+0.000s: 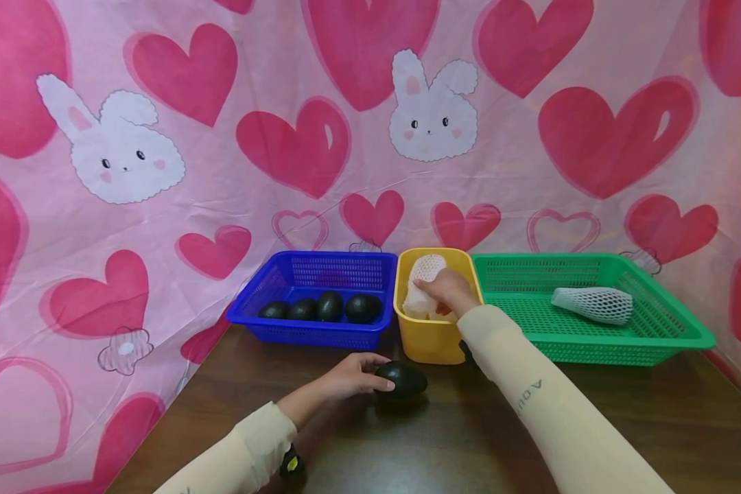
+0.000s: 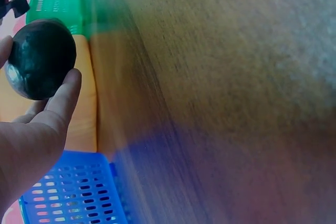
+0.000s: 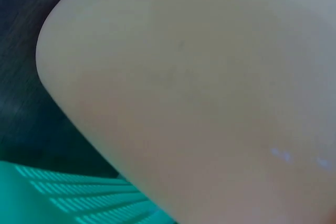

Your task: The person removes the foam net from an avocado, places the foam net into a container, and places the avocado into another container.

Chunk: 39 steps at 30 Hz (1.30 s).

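My left hand [image 1: 353,376] holds a dark avocado [image 1: 401,381] between thumb and fingers, just above the table in front of the yellow bin [image 1: 432,342]. In the left wrist view, the avocado [image 2: 43,59] sits between the thumb and fingers [image 2: 65,95]. My right hand [image 1: 451,291] reaches into the yellow bin and pinches a white foam net sleeve [image 1: 429,267]. More white foam netting lies below it, partly hidden by the hand. The right wrist view is mostly filled by a pale, blurred surface, so the right hand is not visible there.
Left of the bin stands a blue basket [image 1: 315,333] with several avocados [image 1: 330,307] in it. On the right, a green basket [image 1: 599,350] contains one item in a white foam net [image 1: 595,304]. All three containers stand along the back of the brown table [image 1: 370,453], before a heart-patterned cloth [image 1: 321,62].
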Available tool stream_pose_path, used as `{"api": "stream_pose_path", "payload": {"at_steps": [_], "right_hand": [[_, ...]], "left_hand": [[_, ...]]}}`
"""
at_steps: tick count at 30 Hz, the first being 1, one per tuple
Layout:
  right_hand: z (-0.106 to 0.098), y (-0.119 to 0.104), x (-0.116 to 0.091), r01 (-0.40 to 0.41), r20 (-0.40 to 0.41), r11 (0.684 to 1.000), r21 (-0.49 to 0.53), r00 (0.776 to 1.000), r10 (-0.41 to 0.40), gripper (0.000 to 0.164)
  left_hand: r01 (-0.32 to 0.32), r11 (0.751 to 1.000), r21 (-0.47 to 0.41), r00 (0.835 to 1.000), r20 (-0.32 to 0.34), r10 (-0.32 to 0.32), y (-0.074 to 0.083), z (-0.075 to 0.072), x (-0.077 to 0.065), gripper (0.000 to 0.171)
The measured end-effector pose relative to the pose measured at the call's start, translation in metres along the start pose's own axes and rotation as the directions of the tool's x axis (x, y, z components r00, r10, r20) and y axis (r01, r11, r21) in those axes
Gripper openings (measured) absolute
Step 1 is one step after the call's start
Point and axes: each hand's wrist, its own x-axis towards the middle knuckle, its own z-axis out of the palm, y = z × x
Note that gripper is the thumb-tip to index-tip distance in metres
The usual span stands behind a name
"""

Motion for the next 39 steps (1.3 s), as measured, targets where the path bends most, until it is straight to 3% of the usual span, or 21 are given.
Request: {"api": "stream_pose_path", "payload": {"at_steps": [15, 22, 30, 39], "right_hand": [[-0.011, 0.004, 0.007, 0.018, -0.065, 0.993, -0.114, 0.998, -0.026, 0.051], [-0.012, 0.005, 0.010, 0.040, -0.052, 0.999, 0.002, 0.998, -0.039, 0.048], [-0.010, 0.004, 0.013, 0.067, -0.065, 0.990, 0.124, 0.996, -0.059, 0.021], [-0.010, 0.001, 0.015, 0.130, -0.092, 0.951, 0.281, 0.990, -0.108, 0.014]], "left_hand": [[0.000, 1.000, -0.017, 1.000, 0.009, 0.000, 0.005, 0.004, -0.003, 0.045], [-0.006, 1.000, -0.016, 1.000, 0.009, 0.007, 0.003, 0.004, -0.002, 0.044], [0.012, 1.000, -0.020, 1.000, 0.014, -0.012, 0.001, 0.005, 0.000, 0.044], [0.024, 0.998, -0.050, 1.000, 0.006, -0.024, -0.003, 0.006, 0.002, 0.044]]}}
